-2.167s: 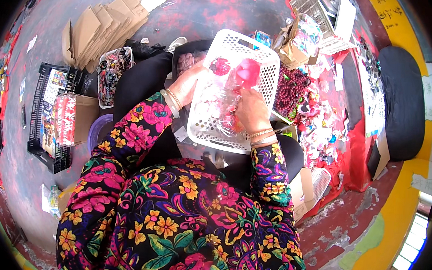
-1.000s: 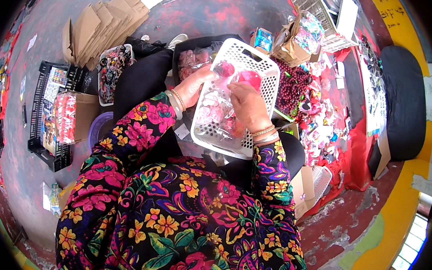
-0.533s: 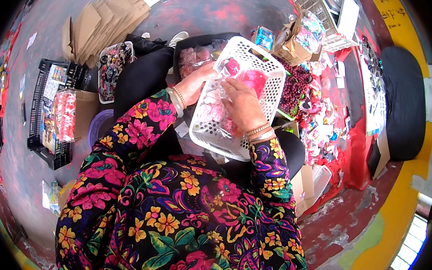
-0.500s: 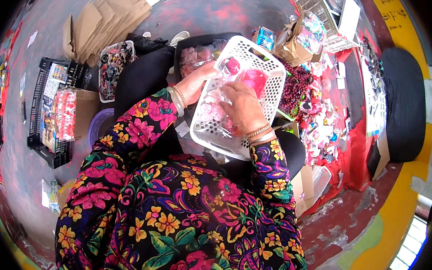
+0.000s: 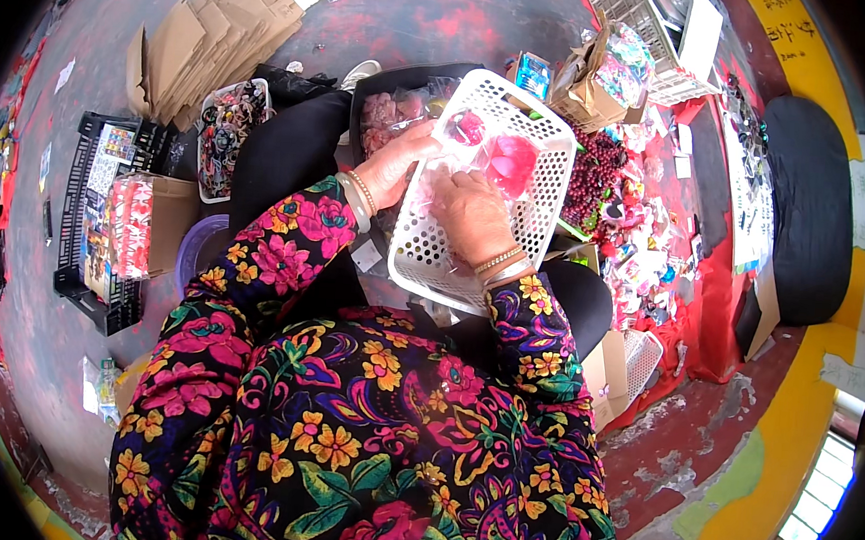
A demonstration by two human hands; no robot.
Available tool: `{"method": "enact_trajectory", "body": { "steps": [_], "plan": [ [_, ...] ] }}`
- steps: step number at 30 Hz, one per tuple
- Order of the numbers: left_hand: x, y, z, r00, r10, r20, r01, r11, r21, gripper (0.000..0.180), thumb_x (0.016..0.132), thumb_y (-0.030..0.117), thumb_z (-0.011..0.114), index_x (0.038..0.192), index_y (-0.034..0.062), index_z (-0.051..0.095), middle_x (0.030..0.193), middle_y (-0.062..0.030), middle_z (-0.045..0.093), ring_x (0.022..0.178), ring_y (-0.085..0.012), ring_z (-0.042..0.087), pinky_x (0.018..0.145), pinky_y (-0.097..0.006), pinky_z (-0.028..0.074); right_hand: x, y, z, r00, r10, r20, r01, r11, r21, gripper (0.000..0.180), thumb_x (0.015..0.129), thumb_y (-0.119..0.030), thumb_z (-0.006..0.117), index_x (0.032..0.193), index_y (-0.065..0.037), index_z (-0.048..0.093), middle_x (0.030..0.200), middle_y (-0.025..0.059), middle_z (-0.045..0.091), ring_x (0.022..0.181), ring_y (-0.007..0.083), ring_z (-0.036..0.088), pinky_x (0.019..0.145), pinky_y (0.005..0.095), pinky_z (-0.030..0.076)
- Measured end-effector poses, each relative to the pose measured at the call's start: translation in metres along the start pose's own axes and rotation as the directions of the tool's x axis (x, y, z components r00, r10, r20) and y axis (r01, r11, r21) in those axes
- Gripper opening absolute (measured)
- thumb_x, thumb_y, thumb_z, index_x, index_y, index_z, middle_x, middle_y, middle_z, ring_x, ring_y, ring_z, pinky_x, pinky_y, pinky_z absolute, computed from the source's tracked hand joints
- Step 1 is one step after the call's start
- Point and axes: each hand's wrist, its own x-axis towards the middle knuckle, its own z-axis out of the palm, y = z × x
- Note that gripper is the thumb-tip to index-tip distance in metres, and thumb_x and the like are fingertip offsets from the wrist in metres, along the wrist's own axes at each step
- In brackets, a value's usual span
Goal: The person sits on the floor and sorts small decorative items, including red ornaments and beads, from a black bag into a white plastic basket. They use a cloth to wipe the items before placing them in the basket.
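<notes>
So the hot-pink piece (image 5: pixel 512 165) shows more fully now, near the right edge of the white plastic basket (image 5: pixel 551 178); a round pink one (image 5: pixel 466 127) sits toward the far-left corner. The right hand (image 5: pixel 471 215) has slid left, fingers bunched, baring the near-left floor; can't tell if it's pinching anything. Left hand (image 5: pixel 400 162) grips the left rim, beside pink bagged bits (image 5: pixel 381 114).

Two hands (image 5: pixel 471 216) — one held basket (image 5: pixel 552 168), one purple tub (image 5: pixel 189 252)
</notes>
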Motion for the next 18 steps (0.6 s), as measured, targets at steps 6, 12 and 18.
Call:
{"method": "enact_trajectory", "body": {
  "steps": [6, 12, 18],
  "plan": [
    [0.002, -0.002, -0.003, 1.000, -0.018, -0.003, 0.018, 1.000, -0.023, 0.047, 0.083, 0.019, 0.055, 0.125, 0.0047, 0.042, 0.112, -0.0090, 0.057, 0.101, -0.0183, 0.055, 0.089, -0.032, 0.044, -0.001, 0.003, 0.002, 0.999, 0.002, -0.040, -0.003, 1.000, -0.022, 0.018, 0.074, -0.017, 0.059, 0.090, -0.008, 0.060, 0.080, 0.0078, 0.057, 0.086, 0.0268, 0.055, 0.076, 0.0383, 0.044],
    [0.003, 0.001, -0.004, 1.000, 0.026, 0.009, -0.027, 1.000, 0.011, 0.048, 0.083, 0.019, 0.055, 0.127, 0.0043, 0.041, 0.113, -0.0085, 0.055, 0.103, -0.0174, 0.054, 0.090, -0.032, 0.043, -0.001, 0.005, 0.003, 0.996, -0.018, -0.082, 0.008, 0.994, -0.113, 0.020, 0.074, -0.014, 0.056, 0.093, -0.010, 0.061, 0.076, 0.0069, 0.056, 0.080, 0.0260, 0.056, 0.072, 0.0377, 0.045],
    [0.002, 0.003, -0.004, 1.000, 0.013, 0.005, -0.013, 1.000, -0.006, 0.046, 0.084, 0.018, 0.053, 0.126, 0.0045, 0.041, 0.112, -0.0083, 0.056, 0.101, -0.0181, 0.055, 0.089, -0.033, 0.044, -0.004, 0.013, -0.025, 0.987, 0.147, 0.071, -0.162, 0.934, 0.317, 0.034, 0.076, -0.017, 0.064, 0.109, -0.009, 0.060, 0.087, 0.0098, 0.062, 0.085, 0.0260, 0.059, 0.075, 0.0339, 0.047]
  ]
}}
